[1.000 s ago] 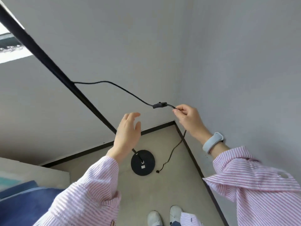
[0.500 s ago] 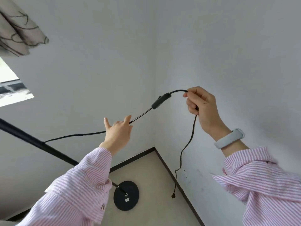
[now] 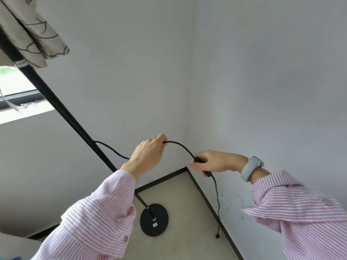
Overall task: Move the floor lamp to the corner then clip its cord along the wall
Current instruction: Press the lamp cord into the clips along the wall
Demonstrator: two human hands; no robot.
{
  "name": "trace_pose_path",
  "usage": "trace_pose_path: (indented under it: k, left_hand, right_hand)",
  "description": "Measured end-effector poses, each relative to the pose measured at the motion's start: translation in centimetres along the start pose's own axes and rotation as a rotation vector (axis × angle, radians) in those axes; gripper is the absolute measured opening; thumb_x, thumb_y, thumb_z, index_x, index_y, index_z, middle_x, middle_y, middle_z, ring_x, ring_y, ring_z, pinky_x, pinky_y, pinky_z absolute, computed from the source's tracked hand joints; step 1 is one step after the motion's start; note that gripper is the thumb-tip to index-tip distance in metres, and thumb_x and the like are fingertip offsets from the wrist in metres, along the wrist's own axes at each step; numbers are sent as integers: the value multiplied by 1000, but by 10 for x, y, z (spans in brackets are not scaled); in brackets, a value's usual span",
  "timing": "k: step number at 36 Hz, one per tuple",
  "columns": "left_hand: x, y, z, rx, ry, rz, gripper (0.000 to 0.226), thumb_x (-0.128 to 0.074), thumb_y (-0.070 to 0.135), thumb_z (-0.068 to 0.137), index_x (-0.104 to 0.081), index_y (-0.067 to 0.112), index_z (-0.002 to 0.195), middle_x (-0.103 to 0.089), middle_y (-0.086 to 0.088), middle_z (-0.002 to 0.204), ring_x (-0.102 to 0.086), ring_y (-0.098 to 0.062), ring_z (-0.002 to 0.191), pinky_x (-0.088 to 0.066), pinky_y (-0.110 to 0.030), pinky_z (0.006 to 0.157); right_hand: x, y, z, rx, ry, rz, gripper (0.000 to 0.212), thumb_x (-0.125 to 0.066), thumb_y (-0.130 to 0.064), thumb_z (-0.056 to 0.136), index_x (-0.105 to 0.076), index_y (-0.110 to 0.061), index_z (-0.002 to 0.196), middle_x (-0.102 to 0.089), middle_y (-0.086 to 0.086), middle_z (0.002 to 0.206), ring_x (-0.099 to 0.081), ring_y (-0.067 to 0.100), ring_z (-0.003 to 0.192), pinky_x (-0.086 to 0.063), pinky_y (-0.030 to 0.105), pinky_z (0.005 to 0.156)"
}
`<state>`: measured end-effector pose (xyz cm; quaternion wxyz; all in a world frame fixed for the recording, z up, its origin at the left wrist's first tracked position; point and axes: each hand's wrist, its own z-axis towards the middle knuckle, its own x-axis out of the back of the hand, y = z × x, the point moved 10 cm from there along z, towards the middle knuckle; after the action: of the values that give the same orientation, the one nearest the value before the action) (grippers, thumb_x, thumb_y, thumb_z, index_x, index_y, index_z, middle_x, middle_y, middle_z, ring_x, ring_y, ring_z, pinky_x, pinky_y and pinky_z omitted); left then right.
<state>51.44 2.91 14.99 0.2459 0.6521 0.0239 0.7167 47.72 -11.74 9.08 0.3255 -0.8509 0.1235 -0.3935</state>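
Note:
The floor lamp stands near the room corner, its black pole (image 3: pixel 62 109) slanting up to the left from a round black base (image 3: pixel 154 220) on the floor. A thin black cord (image 3: pixel 180 146) leaves the pole and arcs between my hands. My left hand (image 3: pixel 148 154) pinches the cord at the top of the arc. My right hand (image 3: pixel 214 162) is closed around the cord's inline switch (image 3: pixel 207 173). Below it the cord hangs along the right wall, and its plug end (image 3: pixel 217 235) dangles just above the floor.
Two pale walls meet at a corner (image 3: pixel 187 166) with a dark baseboard (image 3: pixel 206 201). A patterned beige fabric (image 3: pixel 32 34) hangs at the top left over the pole. A window (image 3: pixel 16 96) shows at the left. A small socket-like mark (image 3: pixel 222 197) is on the right wall.
My left hand went from open beside the cord to pinching it. My right hand slid along the cord onto the switch and came lower. The view tilted, bringing the fabric and pole into sight.

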Motion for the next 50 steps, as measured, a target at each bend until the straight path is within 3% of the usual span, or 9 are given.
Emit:
trace_pose_path:
  k: [7, 11, 18, 23, 29, 32, 40, 47, 50]
  left_hand:
    - [8, -29, -23, 47, 12, -101, 26, -34, 31, 98, -51, 16, 110, -63, -3, 103, -59, -26, 85, -45, -35, 75]
    - [10, -62, -39, 104, 53, 74, 27, -33, 24, 99, -56, 16, 110, -67, 0, 113, -64, -28, 91, -43, -35, 80]
    - [53, -80, -37, 285, 407, 46, 21, -37, 10, 96, -57, 12, 99, -70, -5, 98, -62, -32, 75, -38, -33, 68]
    - [65, -85, -36, 356, 528, 9, 23, -34, 15, 97, -57, 11, 99, -69, -7, 98, -53, -28, 67, -37, -35, 71]
    - [44, -96, -24, 409, 345, 2, 26, -36, 19, 97, -58, 13, 109, -65, -10, 107, -58, -31, 92, -35, -44, 91]
    - [35, -85, -33, 317, 362, -76, 29, -45, 15, 93, -58, 16, 119, -59, -9, 120, -53, -29, 112, -30, -43, 104]
    - [43, -143, -108, 645, 751, -452, 24, -56, 31, 87, -45, 11, 80, -50, -8, 78, -45, -20, 69, -38, -34, 68]
    - [49, -151, -86, 605, 776, -672, 30, -55, 36, 88, -39, 18, 105, -42, 0, 106, -48, -10, 91, -41, -23, 73]
    - [42, -142, -59, 542, 654, -815, 11, -42, 30, 95, -46, 20, 98, -56, 5, 92, -58, -11, 88, -44, -31, 81]
  right_hand:
    - [81, 6, 1, 113, 580, 393, 22, -48, -18, 90, -48, -14, 68, -51, 3, 65, -52, 17, 59, -46, 29, 62]
    - [111, 13, -10, 144, 820, 259, 14, -53, -18, 85, -55, -6, 79, -50, -2, 62, -46, 17, 60, -39, 29, 58]
    - [78, 38, 5, 27, 629, 41, 22, -64, -45, 78, -55, -25, 79, -60, -4, 75, -55, 17, 70, -44, 35, 67]
    - [65, 77, -1, -78, 591, 47, 20, -65, -32, 81, -53, -19, 75, -51, -2, 65, -47, 20, 62, -42, 34, 60]
    - [72, 88, -16, -107, 773, 175, 20, -45, -20, 93, -51, -10, 77, -48, 1, 57, -48, 25, 54, -51, 45, 64]
    - [66, 67, -8, -37, 765, 201, 22, -40, -21, 95, -49, -14, 77, -46, -2, 56, -41, 14, 47, -42, 23, 47]
    - [17, 17, 47, 79, 485, 497, 31, -34, -23, 97, -54, -17, 74, -37, -5, 51, -33, 2, 34, -29, 12, 37]
    - [13, 9, 58, 61, 504, 488, 25, -35, -21, 95, -52, -18, 77, -39, -6, 53, -35, 3, 36, -30, 15, 40]
    - [13, 11, 61, 55, 511, 491, 26, -34, -22, 96, -51, -19, 77, -40, -5, 53, -35, 2, 35, -29, 14, 39]
